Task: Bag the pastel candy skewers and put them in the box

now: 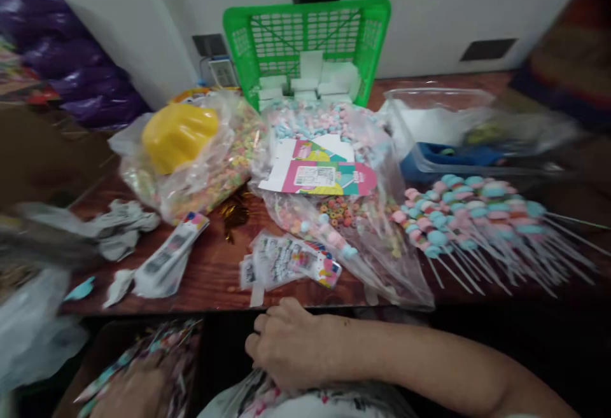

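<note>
My left hand [131, 389] is down at the lower left, smeared by motion, over a box [98, 354] of wrapped candy sticks [165, 341]. Its fingers do not show clearly. In front of the table edge my right hand [286, 345] is closed, knuckles up and fingers curled under, above my lap. Whatever its fingers hold, if anything, is hidden. Just beyond it on the table lie small printed plastic packets [286, 259]. One skewer of pink and blue candy [329, 233] rests on a clear bag [382, 265] behind them.
At right lies a pile of candy skewers [477, 208]. Bags of small candies [214, 182] and printed cards [324, 176] fill the middle. A green basket [229, 23] stands behind, beside a clear bin [439, 97]. A yellow bowl-like piece [179, 135] sits at left, near crumpled gloves [124, 224].
</note>
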Action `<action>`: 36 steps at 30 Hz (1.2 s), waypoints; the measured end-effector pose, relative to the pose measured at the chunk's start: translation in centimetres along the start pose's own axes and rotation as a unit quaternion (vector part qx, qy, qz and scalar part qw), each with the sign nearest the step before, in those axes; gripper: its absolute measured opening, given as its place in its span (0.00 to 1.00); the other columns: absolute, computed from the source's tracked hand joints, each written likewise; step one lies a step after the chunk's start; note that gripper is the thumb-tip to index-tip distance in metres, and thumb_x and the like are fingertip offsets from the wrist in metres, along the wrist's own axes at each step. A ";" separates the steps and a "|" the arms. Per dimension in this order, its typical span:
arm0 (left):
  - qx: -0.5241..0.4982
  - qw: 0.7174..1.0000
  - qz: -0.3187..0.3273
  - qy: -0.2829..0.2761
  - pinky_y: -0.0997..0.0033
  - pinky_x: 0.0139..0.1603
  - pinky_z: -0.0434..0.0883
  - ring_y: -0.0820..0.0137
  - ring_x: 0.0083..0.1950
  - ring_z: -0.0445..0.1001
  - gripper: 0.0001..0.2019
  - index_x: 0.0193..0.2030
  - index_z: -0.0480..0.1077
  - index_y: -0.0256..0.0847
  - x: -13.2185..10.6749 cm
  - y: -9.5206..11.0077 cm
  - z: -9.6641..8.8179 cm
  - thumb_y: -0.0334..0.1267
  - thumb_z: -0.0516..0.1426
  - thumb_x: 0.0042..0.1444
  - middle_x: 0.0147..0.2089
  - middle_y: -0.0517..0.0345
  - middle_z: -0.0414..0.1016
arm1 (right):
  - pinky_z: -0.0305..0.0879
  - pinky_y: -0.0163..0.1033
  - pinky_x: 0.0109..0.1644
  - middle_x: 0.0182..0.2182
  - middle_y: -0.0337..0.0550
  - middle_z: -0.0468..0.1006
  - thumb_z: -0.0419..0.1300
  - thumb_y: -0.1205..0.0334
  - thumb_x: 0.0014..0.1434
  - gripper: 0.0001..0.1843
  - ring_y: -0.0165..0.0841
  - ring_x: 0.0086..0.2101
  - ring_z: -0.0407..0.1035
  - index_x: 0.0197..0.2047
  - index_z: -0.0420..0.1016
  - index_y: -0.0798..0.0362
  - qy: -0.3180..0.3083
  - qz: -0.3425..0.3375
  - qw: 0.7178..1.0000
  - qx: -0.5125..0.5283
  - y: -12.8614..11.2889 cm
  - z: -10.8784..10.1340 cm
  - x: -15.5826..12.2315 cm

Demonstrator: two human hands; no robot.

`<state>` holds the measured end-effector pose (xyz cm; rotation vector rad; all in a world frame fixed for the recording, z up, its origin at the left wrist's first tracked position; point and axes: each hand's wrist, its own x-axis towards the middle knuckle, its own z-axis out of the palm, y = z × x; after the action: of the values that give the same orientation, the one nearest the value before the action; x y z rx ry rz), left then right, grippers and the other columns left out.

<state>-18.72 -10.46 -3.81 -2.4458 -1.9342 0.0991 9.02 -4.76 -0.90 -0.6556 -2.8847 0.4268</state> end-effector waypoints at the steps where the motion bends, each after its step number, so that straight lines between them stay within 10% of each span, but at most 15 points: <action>1: -0.019 0.997 0.043 0.054 0.62 0.41 0.74 0.60 0.41 0.77 0.15 0.39 0.75 0.42 1.4 1.1 0.1 0.31 0.47 0.55 0.41 0.49 0.78 | 0.61 0.40 0.32 0.32 0.42 0.74 0.57 0.63 0.57 0.05 0.35 0.31 0.68 0.36 0.69 0.55 0.013 0.008 1.000 -0.015 0.5 -0.9 -0.6; 5: -0.103 0.941 0.247 0.206 0.62 0.52 0.70 0.62 0.48 0.73 0.13 0.45 0.73 0.41 9.5 8.9 -1.6 0.31 0.50 0.57 0.45 0.50 0.76 | 0.59 0.40 0.34 0.32 0.42 0.75 0.54 0.67 0.59 0.04 0.34 0.32 0.67 0.36 0.69 0.54 0.107 0.149 0.981 -0.066 3.2 -4.4 -4.3; 10: -0.059 0.944 0.309 0.098 0.59 0.45 0.71 0.58 0.45 0.71 0.13 0.41 0.72 0.36 16.8 15.4 -3.5 0.26 0.52 0.50 0.44 0.46 0.74 | 0.59 0.39 0.41 0.34 0.47 0.75 0.50 0.68 0.62 0.11 0.35 0.37 0.67 0.41 0.73 0.56 0.305 0.394 0.840 -0.216 6.8 -6.3 -14.1; 17: -0.051 0.934 0.328 0.133 0.62 0.42 0.70 0.61 0.41 0.71 0.19 0.44 0.72 0.37 16.9 14.5 -1.5 0.20 0.48 0.49 0.42 0.49 0.75 | 0.59 0.40 0.38 0.41 0.51 0.78 0.48 0.57 0.64 0.17 0.40 0.39 0.71 0.42 0.76 0.55 0.134 0.651 0.699 -0.264 9.6 -7.3 -22.0; 28: -0.216 0.902 0.276 0.253 0.69 0.38 0.68 0.68 0.36 0.69 0.08 0.33 0.71 0.38 17.2 14.3 -0.1 0.29 0.52 0.60 0.33 0.54 0.73 | 0.58 0.43 0.35 0.29 0.54 0.78 0.49 0.65 0.59 0.14 0.43 0.31 0.73 0.42 0.74 0.56 0.124 0.692 0.682 -0.204 11.5 -7.3 -21.1; 36: -0.184 0.932 0.261 0.174 0.67 0.39 0.68 0.66 0.40 0.69 0.12 0.43 0.73 0.41 16.5 14.4 -0.8 0.28 0.50 0.60 0.38 0.53 0.74 | 0.61 0.38 0.36 0.28 0.44 0.77 0.45 0.63 0.62 0.12 0.36 0.29 0.70 0.39 0.70 0.53 0.221 0.609 0.749 -0.141 9.4 -7.0 -22.3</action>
<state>-0.85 2.31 -4.40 -2.8905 -1.2107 -0.6987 34.16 -4.80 0.92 -2.2724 -1.6941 -0.0901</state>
